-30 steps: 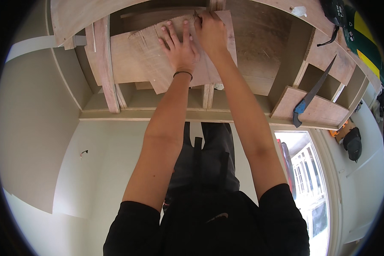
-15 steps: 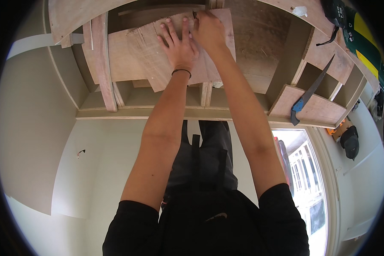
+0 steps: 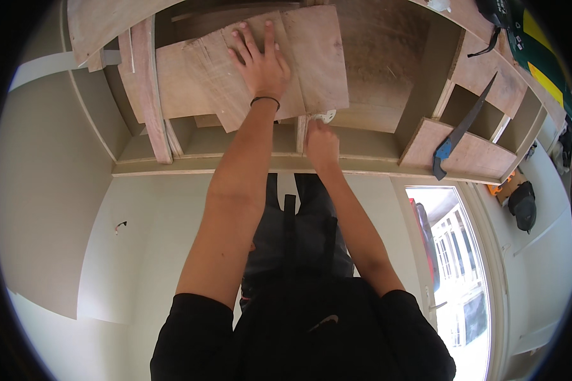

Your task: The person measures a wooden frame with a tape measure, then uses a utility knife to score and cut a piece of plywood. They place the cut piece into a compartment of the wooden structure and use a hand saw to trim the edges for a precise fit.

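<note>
A light plywood board (image 3: 321,60) lies over the open compartments of a wooden frame. My left hand (image 3: 265,68) presses on it with fingers spread. A thin line crosses the board from its far edge to its near edge, right of that hand. By the near end of this line, my right hand (image 3: 323,145) is closed at the board's near edge; whatever its fingers hold is hidden. Just beyond its knuckles, a small white object (image 3: 327,117) peeks out from under the board.
A handsaw (image 3: 461,130) with a blue and dark handle rests across the compartments on the right. Upright plywood strips (image 3: 147,82) stand on the left. A green and yellow bag-like item (image 3: 540,57) sits far right. A dark cap (image 3: 522,206) lies beyond the doorway.
My right hand has come from the board's far edge down to its near edge. The left hand stays spread on the board, which has shifted slightly.
</note>
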Motion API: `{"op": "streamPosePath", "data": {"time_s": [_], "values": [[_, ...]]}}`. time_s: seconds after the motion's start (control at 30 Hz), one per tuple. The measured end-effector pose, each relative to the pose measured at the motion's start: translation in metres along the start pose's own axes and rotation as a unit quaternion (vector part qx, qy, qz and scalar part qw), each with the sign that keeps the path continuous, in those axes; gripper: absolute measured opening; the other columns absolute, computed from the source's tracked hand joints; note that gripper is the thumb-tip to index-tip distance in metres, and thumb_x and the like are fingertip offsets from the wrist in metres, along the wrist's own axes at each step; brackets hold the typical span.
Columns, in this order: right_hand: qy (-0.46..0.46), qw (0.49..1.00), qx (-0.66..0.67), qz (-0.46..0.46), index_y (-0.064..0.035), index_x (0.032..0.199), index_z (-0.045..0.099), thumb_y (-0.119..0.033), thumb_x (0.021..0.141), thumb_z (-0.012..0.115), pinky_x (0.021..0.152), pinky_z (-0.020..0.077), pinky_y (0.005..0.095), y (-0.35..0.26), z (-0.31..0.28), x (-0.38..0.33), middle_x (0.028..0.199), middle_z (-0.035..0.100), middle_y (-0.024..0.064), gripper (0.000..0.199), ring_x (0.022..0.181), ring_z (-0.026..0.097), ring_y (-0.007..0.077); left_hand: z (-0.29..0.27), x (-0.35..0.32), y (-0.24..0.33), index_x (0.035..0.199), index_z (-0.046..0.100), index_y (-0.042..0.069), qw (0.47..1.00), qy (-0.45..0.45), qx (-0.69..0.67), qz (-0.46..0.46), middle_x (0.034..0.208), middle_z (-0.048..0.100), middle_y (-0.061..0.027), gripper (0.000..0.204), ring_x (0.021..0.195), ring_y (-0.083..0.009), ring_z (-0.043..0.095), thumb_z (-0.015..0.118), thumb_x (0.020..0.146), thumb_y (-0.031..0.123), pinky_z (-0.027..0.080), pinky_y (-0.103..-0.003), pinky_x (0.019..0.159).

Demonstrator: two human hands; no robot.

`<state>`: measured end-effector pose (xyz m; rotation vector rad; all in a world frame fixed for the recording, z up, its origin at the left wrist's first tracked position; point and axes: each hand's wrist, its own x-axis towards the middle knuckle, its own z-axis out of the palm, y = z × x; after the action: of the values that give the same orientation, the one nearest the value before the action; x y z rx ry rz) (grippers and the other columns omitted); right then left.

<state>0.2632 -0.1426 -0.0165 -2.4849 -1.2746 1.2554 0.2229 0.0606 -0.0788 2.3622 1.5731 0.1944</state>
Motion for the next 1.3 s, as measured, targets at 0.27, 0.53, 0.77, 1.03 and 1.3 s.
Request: {"op": "streamPosePath", "data": {"time_s": [0.27, 0.53, 0.77, 1.03, 1.3], "values": [[0.156, 0.985, 0.076, -0.003, -0.0019, 0.095, 0.061, -0.009, 0.088, 0.063, 0.067, 0.0536, 0.0464, -0.008, -0.041, 0.000, 0.089, 0.062, 0.0162, 0.010, 0.079, 0.065, 0.0368, -0.001, 0.000, 0.001, 0.155, 0.033, 0.026, 1.000, 0.003, -0.005, 0.000, 0.161, 0.019, -0.0227, 0.057, 0.148, -0.0453, 0.017, 0.044, 0.099, 0.024, 0.012, -0.063, 0.116], [0.248, 0.960, 0.098, -0.083, -0.0015, 0.090, 0.064, -0.012, 0.088, 0.064, 0.066, 0.0528, 0.0453, -0.075, -0.089, 0.146, 0.090, 0.063, 0.0163, 0.011, 0.077, 0.066, 0.0369, 0.011, 0.002, -0.005, 0.156, 0.029, 0.032, 1.000, 0.001, 0.015, -0.020, 0.164, 0.016, -0.0199, 0.062, 0.149, -0.0427, 0.017, 0.048, 0.096, 0.027, 0.012, -0.063, 0.117], [0.289, 0.949, 0.062, -0.110, 0.0018, 0.092, 0.064, -0.013, 0.085, 0.068, 0.073, 0.0565, 0.0429, -0.086, -0.088, 0.192, 0.097, 0.064, 0.0181, 0.017, 0.085, 0.067, 0.0351, 0.009, 0.000, -0.003, 0.154, 0.033, 0.030, 1.000, 0.016, -0.011, -0.016, 0.164, 0.016, -0.0197, 0.060, 0.150, -0.0427, 0.017, 0.046, 0.096, 0.027, 0.011, -0.064, 0.117], [0.270, 0.948, 0.076, -0.149, 0.0026, 0.093, 0.064, -0.010, 0.089, 0.059, 0.074, 0.0547, 0.0478, -0.088, -0.093, 0.202, 0.096, 0.066, 0.0210, 0.015, 0.084, 0.066, 0.0415, 0.003, 0.000, -0.001, 0.154, 0.034, 0.027, 1.000, 0.019, -0.018, -0.005, 0.162, 0.019, -0.0204, 0.056, 0.149, -0.0442, 0.016, 0.042, 0.099, 0.026, 0.011, -0.064, 0.116], [0.174, 0.975, 0.077, -0.116, 0.0023, 0.091, 0.059, -0.005, 0.086, 0.061, 0.073, 0.0526, 0.0483, -0.055, -0.064, 0.122, 0.095, 0.061, 0.0210, 0.009, 0.087, 0.063, 0.0401, 0.004, 0.001, -0.001, 0.154, 0.035, 0.026, 1.000, 0.017, -0.020, -0.011, 0.163, 0.017, -0.0196, 0.057, 0.149, -0.0434, 0.015, 0.046, 0.097, 0.023, 0.011, -0.064, 0.116]]}}
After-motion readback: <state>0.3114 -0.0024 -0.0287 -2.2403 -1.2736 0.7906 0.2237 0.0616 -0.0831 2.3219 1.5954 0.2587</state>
